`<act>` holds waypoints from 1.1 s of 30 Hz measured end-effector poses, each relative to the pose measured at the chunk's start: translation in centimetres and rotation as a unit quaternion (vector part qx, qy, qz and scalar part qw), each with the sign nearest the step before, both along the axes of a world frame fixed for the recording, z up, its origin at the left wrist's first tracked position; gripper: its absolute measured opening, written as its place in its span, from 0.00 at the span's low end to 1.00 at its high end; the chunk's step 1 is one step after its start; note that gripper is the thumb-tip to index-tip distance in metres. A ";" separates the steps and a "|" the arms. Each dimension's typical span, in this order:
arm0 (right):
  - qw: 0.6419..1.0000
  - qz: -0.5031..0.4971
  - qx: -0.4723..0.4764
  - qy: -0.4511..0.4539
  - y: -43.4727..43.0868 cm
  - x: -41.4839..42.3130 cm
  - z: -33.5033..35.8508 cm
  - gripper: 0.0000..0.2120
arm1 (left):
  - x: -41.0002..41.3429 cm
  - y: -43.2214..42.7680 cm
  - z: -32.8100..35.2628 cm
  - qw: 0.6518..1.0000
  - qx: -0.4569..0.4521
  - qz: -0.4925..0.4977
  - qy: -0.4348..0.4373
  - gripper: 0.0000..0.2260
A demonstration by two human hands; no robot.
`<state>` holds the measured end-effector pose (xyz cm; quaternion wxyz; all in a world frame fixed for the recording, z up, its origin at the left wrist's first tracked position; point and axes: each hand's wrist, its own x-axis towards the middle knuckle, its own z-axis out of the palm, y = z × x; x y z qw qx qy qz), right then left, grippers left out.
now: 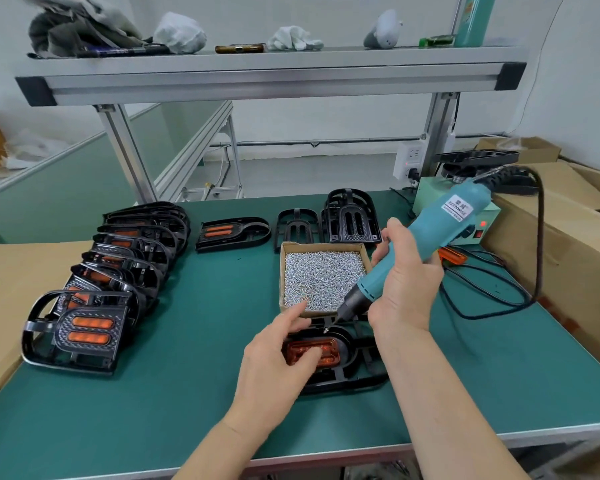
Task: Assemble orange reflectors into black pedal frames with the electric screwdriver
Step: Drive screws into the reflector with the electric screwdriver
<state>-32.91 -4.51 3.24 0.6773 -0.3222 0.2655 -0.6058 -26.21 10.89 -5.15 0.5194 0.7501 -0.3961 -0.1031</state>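
Left hand (274,362) spread, pressing orange reflector (328,351), right hand (406,285) gripping electric screwdriver (440,223)

"KEENWISE" label on electric screwdriver (430,244)

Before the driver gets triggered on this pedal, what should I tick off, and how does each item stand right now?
1. Orange reflector in the black pedal frame: ok, it lies inside the frame's opening.
2. Part steadied: ok, the left hand rests on the reflector.
3. Tool held: ok, the right hand grips the electric screwdriver.
4. Bit engaged in the screw: cannot tell, the tip is right at it but too small to judge.
5. Fingers away from the bit: ok, the left index finger points toward the box of screws, apart from the tip.
6. Power box on: ok, its red lamp is lit.
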 end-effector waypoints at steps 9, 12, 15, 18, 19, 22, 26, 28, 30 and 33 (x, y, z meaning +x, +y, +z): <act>0.990 0.012 -0.116 0.085 1.5 0.3 -0.9 0.09 | 0.1 0.2 -2.1 0.985 0.047 -0.024 -0.166 0.10; 0.989 0.013 -0.120 0.090 1.6 0.4 -1.1 0.08 | 0.1 0.0 -2.1 0.986 0.041 -0.024 -0.162 0.10; 0.988 0.014 -0.123 0.095 1.6 0.5 -1.4 0.09 | 0.1 0.1 -2.1 0.986 0.043 -0.025 -0.161 0.11; 0.987 0.013 -0.123 0.102 1.5 0.6 -1.7 0.09 | 0.2 0.1 -2.2 0.985 0.042 -0.026 -0.163 0.12; 0.987 0.012 -0.122 0.100 1.5 0.6 -1.7 0.09 | 0.2 0.1 -2.2 0.986 0.041 -0.026 -0.162 0.12; 0.988 0.012 -0.118 0.098 1.5 0.7 -1.8 0.08 | 0.3 0.1 -2.2 0.986 0.039 -0.026 -0.157 0.14; 0.986 0.019 -0.132 0.104 1.4 0.8 -2.0 0.07 | 0.2 0.0 -2.3 0.986 0.038 -0.027 -0.158 0.12; 0.984 0.030 -0.141 0.105 1.4 0.9 -2.1 0.06 | 0.2 0.0 -2.3 0.986 0.036 -0.025 -0.158 0.11; 0.983 0.044 -0.146 0.100 1.4 0.9 -2.1 0.06 | 0.2 0.1 -2.3 0.986 0.036 -0.024 -0.158 0.11; 0.981 0.053 -0.155 0.104 1.4 0.9 -2.2 0.08 | 0.2 0.0 -2.2 0.986 0.038 -0.026 -0.161 0.11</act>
